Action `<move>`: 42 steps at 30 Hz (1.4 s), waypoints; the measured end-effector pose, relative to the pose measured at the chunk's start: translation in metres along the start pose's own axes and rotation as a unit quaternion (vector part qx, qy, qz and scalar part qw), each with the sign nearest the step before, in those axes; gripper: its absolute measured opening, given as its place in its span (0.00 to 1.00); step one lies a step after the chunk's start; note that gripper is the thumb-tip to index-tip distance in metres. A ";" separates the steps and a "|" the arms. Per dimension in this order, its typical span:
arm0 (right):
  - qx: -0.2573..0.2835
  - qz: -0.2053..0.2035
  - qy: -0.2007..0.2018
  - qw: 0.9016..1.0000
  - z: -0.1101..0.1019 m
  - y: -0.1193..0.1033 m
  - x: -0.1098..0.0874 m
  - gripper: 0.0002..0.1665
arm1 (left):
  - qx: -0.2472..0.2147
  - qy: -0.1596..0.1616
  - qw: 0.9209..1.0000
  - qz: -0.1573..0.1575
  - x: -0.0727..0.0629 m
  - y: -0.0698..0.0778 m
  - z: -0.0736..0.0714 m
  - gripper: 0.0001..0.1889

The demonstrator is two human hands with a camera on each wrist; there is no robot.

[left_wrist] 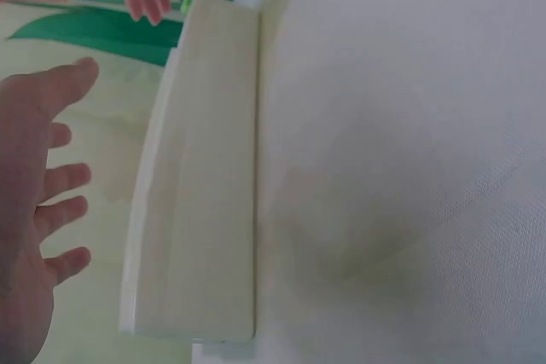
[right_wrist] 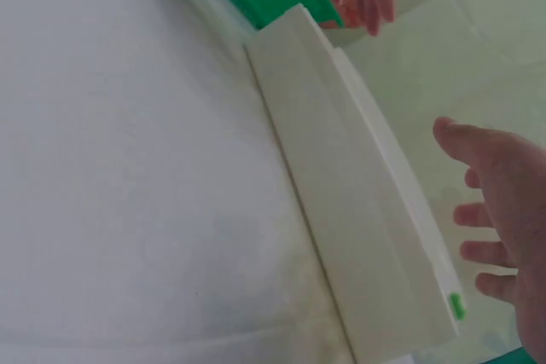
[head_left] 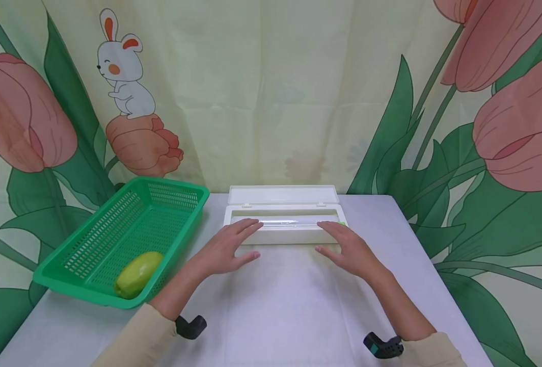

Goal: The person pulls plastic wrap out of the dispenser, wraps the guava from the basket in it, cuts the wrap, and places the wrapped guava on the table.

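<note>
A long white cling film dispenser box (head_left: 287,237) stands at the back of the table, its lid (head_left: 282,194) raised against the wall side. Inside lies what looks like a clear roll of film (head_left: 289,221). My left hand (head_left: 227,248) hovers at the box's left end, fingers spread and holding nothing. At the other end is my right hand (head_left: 351,250), likewise spread and without a thing in it. Both wrist views show fingers apart from the box (left_wrist: 209,185). A small green piece (right_wrist: 457,306) sits at its right end.
A green plastic basket (head_left: 179,239) stands to the left, partly behind my left forearm. In it lies a yellow-green oval fruit (head_left: 138,274). A white cloth (head_left: 294,306) covers the table. Behind hangs a curtain (head_left: 271,102) printed with tulips and a rabbit.
</note>
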State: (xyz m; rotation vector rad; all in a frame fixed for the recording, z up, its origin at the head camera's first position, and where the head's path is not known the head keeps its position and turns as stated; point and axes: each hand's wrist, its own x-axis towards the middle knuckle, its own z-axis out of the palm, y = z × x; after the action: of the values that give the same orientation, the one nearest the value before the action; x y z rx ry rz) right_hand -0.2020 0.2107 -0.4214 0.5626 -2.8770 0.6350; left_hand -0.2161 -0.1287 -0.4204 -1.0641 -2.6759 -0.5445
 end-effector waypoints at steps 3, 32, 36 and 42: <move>0.001 0.002 -0.001 1.000 0.000 0.000 0.001 0.39 | -0.003 0.000 1.000 0.000 0.001 0.000 0.000 0.35; 0.006 0.009 -0.006 1.000 0.001 0.008 0.010 0.39 | -0.017 -0.018 0.999 -0.035 0.004 -0.005 0.002 0.35; 0.009 0.014 -0.010 1.000 0.001 0.009 0.010 0.39 | -0.018 -0.017 0.999 -0.037 0.004 -0.006 0.003 0.35; 0.009 0.012 -0.011 1.000 0.000 0.010 0.013 0.38 | -0.022 -0.023 0.998 -0.048 0.006 -0.007 0.004 0.35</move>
State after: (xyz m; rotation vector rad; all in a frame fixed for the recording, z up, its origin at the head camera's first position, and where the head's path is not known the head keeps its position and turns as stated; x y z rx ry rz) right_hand -0.2173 0.2146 -0.4227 0.5429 -2.9057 0.6639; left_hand -0.2255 -0.1284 -0.4237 -0.9743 -2.7794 -0.6066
